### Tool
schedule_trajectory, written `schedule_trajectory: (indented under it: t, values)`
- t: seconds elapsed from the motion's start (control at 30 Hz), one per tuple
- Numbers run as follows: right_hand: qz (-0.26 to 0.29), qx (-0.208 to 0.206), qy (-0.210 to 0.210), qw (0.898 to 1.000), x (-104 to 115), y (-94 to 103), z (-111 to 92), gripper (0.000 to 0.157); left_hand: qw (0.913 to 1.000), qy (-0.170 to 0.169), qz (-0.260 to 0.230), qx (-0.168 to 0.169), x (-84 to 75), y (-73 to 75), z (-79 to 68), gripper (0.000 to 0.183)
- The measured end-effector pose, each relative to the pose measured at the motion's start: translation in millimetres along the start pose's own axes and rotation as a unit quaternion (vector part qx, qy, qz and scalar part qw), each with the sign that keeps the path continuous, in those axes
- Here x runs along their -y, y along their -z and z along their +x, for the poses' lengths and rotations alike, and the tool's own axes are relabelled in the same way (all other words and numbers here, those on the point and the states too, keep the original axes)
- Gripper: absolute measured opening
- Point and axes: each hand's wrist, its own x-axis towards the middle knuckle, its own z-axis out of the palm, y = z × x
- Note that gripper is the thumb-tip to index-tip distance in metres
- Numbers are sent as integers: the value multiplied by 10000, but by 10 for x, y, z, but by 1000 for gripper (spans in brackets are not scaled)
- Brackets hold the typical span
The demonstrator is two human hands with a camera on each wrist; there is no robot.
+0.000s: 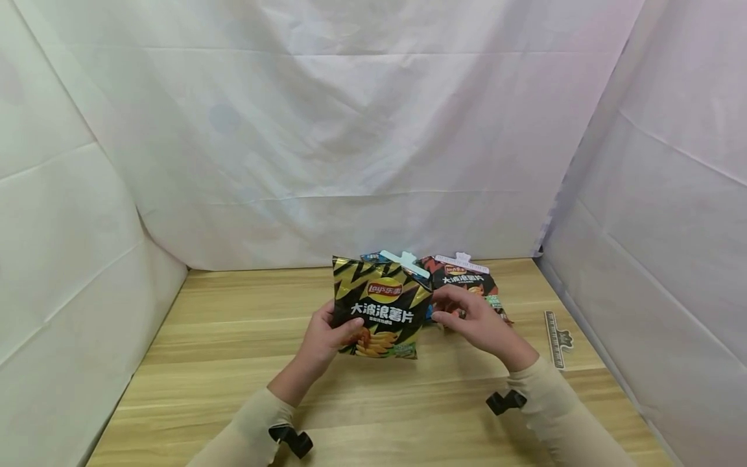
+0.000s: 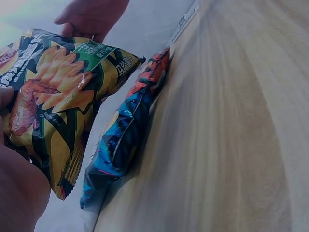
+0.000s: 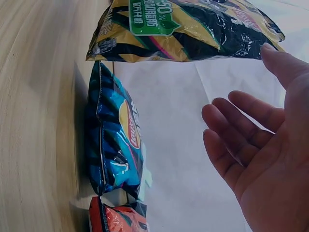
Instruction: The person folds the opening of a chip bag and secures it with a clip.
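A black and gold bag of chips (image 1: 382, 308) is held up above the table, front side showing. My left hand (image 1: 327, 337) grips its left edge, thumb (image 1: 351, 326) across the front. At the bag's right edge is my right hand (image 1: 478, 325), palm up in the right wrist view with relaxed fingers (image 3: 241, 130) apart from the bag. Its thumb tip is right by the bag's edge; I cannot tell if they touch. Behind lie a blue chip bag (image 3: 113, 130), mostly hidden in the head view, with a pale blue sealing clip (image 1: 405, 263), and a red and black chip bag (image 1: 467, 282).
A whitish clip (image 1: 462, 263) sits along the top of the red bag. Another long clip (image 1: 557, 340), dark-toothed with a bear-like shape, lies at the right of the wooden table (image 1: 233, 337). White cloth (image 1: 350, 130) walls in the back and both sides.
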Motion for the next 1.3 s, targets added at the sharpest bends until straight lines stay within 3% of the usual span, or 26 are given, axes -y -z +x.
schedule_trajectory:
  t: [0.4, 0.6, 0.8, 1.1, 1.3]
  values:
    - [46, 157, -42, 9999, -134, -37, -45, 30, 9990, 121, 259, 347, 318, 68, -59, 49]
    - [132, 239, 14, 9996, -144, -61, -62, 34, 9977, 79, 414, 535, 367, 101, -79, 47]
    - [290, 307, 31, 9991, -122, -99, -71, 36, 9978, 177, 432, 465, 354, 93, -94, 46]
    - [264, -351, 440, 9981, -42, -324, -76, 44, 9974, 134, 546, 460, 364, 107, -93, 48]
    - [268, -873, 653, 9937, 6, -452, -73, 39, 9972, 180, 578, 441, 370, 111, -89, 47]
